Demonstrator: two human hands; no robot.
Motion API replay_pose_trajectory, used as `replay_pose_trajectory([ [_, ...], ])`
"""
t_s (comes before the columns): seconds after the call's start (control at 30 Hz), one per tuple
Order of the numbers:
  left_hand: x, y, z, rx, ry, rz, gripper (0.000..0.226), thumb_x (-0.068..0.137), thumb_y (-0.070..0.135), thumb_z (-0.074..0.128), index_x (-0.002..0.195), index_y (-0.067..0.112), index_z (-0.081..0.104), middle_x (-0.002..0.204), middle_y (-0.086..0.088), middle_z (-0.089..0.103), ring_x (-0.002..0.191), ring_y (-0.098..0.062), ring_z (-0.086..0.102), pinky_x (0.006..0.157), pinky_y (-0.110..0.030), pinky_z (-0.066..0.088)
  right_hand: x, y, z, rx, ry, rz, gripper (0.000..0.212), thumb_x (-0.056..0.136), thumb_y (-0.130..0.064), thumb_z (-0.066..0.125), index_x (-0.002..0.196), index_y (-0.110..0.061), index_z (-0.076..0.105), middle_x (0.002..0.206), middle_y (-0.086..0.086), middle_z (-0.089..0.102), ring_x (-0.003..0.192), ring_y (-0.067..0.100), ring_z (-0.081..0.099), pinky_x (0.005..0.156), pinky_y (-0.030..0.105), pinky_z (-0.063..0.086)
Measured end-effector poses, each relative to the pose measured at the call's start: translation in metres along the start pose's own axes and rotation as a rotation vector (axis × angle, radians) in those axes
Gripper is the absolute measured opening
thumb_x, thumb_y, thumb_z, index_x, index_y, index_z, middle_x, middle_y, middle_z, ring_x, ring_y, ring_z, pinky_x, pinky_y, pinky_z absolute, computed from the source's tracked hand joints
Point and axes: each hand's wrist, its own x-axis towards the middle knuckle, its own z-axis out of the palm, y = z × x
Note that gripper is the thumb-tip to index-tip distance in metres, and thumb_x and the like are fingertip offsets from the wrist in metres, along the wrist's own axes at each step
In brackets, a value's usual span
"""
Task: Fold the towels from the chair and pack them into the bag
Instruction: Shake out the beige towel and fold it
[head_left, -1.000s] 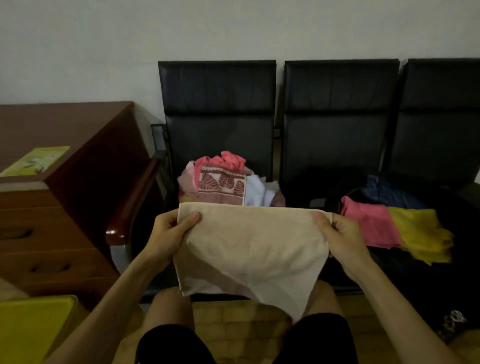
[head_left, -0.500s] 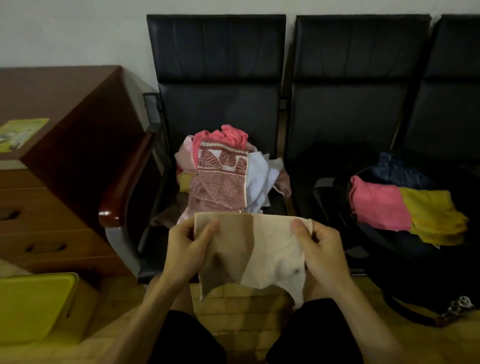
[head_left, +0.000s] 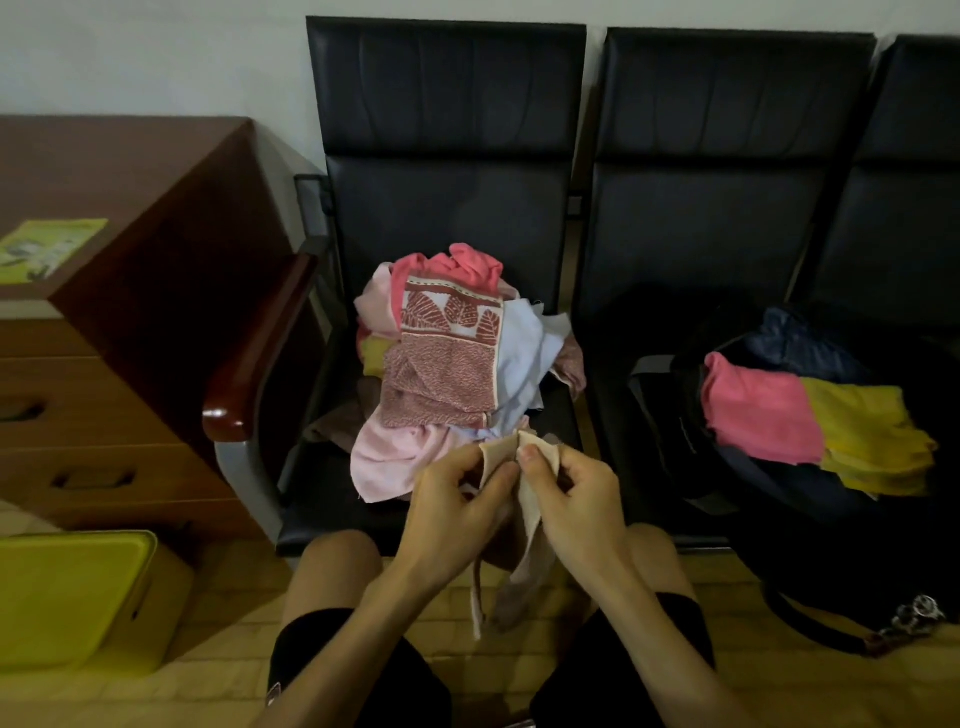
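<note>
The beige towel (head_left: 521, 452) is held in front of the knees. It is pinched at its top edge by the left hand (head_left: 452, 512) and the right hand (head_left: 574, 501), fingers and thumbs curled on the cloth, the two hands almost touching. A second ago the towel was stretched wide between hands well apart, and half a second ago the gap had been halved. Now the two top corners are brought together, so the towel hangs doubled in a narrow strip between the legs. A first fold in half is judged just made. Whether the lower corners line up cannot be told, as the hanging part is dim and partly hidden by the hands.

The unfolded pile (head_left: 514, 353) is left on the chair (head_left: 447, 130) at 12 o'clock from the hands, with a patterned red towel (head_left: 441, 379) on top. The bag (head_left: 789, 540) lies open on the next seat at 3 o'clock, with a pink towel (head_left: 753, 410) and a yellow towel (head_left: 872, 441) already folded in its mouth. Another fold is probably needed before the beige towel is packed. Most of the pile is untouched.
</note>
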Motion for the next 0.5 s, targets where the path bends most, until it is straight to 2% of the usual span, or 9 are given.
replay_pose_trajectory([
  [0.03, 0.0, -0.001, -0.001, 0.004, -0.009, -0.004, 0.013, 0.097, 0.028, 0.064, 0.102, 0.024, 0.075, 0.085, 0.001, 0.074, 0.081, -0.017, 0.071, 0.072, -0.045, 0.058, -0.002, -0.004, 0.001, 0.013, -0.019, -0.007, 0.029, 0.092, -0.044, 0.059, 0.08, -0.021, 0.072, 0.063, -0.002, 0.066, 0.058, 0.01, 0.063, 0.051, 0.033, 0.05],
  [0.13, -0.001, 0.0, -0.003, -0.009, -0.001, -0.005, 0.034, 0.094, 0.049, 0.06, 0.088, 0.017, 0.072, 0.077, -0.005, 0.07, 0.073, -0.029, 0.068, 0.064, -0.056, 0.053, -0.006, -0.011, 0.0, 0.082, -0.122, 0.001, 0.04, 0.084, -0.06, 0.054, 0.069, -0.025, 0.066, 0.054, -0.003, 0.06, 0.049, 0.012, 0.056, 0.047, 0.034, 0.044],
  [0.23, -0.002, 0.002, -0.004, 0.019, 0.007, 0.032, 0.043, 0.085, 0.063, 0.065, 0.085, 0.02, 0.07, 0.074, -0.004, 0.068, 0.07, -0.026, 0.066, 0.063, -0.054, 0.052, -0.006, -0.01, 0.0, 0.134, -0.241, 0.058, 0.068, 0.083, -0.079, 0.04, 0.082, -0.02, 0.072, 0.073, 0.009, 0.07, 0.067, 0.026, 0.068, 0.059, 0.044, 0.054],
  [0.3, -0.003, 0.003, -0.006, 0.053, 0.022, 0.053, 0.048, 0.075, 0.07, 0.069, 0.088, 0.024, 0.07, 0.074, -0.003, 0.067, 0.069, -0.023, 0.065, 0.062, -0.048, 0.055, -0.006, -0.009, -0.001, 0.122, -0.32, 0.066, 0.086, 0.077, -0.089, 0.028, 0.092, -0.017, 0.073, 0.084, 0.005, 0.073, 0.079, 0.019, 0.071, 0.066, 0.037, 0.059],
  [0.33, -0.002, 0.001, -0.007, 0.068, 0.037, 0.062, 0.05, 0.074, 0.07, 0.07, 0.089, 0.022, 0.07, 0.073, -0.004, 0.067, 0.068, -0.024, 0.065, 0.061, -0.047, 0.055, -0.006, -0.009, -0.001, 0.125, -0.358, 0.059, 0.088, 0.076, -0.09, 0.025, 0.097, -0.019, 0.073, 0.089, 0.001, 0.074, 0.085, 0.015, 0.071, 0.07, 0.032, 0.058],
  [0.4, -0.001, -0.002, -0.008, 0.128, 0.053, 0.05, 0.043, 0.081, 0.059, 0.071, 0.089, 0.017, 0.071, 0.072, -0.005, 0.068, 0.067, -0.024, 0.065, 0.059, -0.045, 0.054, -0.007, -0.009, -0.004, 0.176, -0.419, 0.046, 0.079, 0.079, -0.088, 0.025, 0.103, -0.027, 0.071, 0.092, -0.007, 0.073, 0.088, 0.01, 0.07, 0.068, 0.025, 0.056],
  [0.47, 0.003, -0.003, -0.01, 0.141, 0.057, 0.037, 0.008, 0.094, 0.031, 0.066, 0.091, 0.027, 0.072, 0.073, 0.008, 0.071, 0.066, -0.006, 0.065, 0.059, -0.028, 0.052, -0.005, -0.007, -0.008, 0.26, -0.364, 0.065, 0.065, 0.084, -0.077, 0.03, 0.106, -0.03, 0.069, 0.088, -0.006, 0.073, 0.081, 0.013, 0.07, 0.062, 0.024, 0.054],
  [0.5, 0.004, 0.0, -0.011, 0.133, 0.053, 0.03, 0.019, 0.098, 0.02, 0.06, 0.091, 0.034, 0.07, 0.073, 0.017, 0.07, 0.066, 0.002, 0.063, 0.06, -0.018, 0.048, -0.002, -0.004, -0.01, 0.301, -0.275, 0.093, 0.059, 0.086, -0.07, 0.038, 0.102, -0.024, 0.071, 0.083, -0.001, 0.073, 0.074, 0.017, 0.07, 0.058, 0.026, 0.053],
])
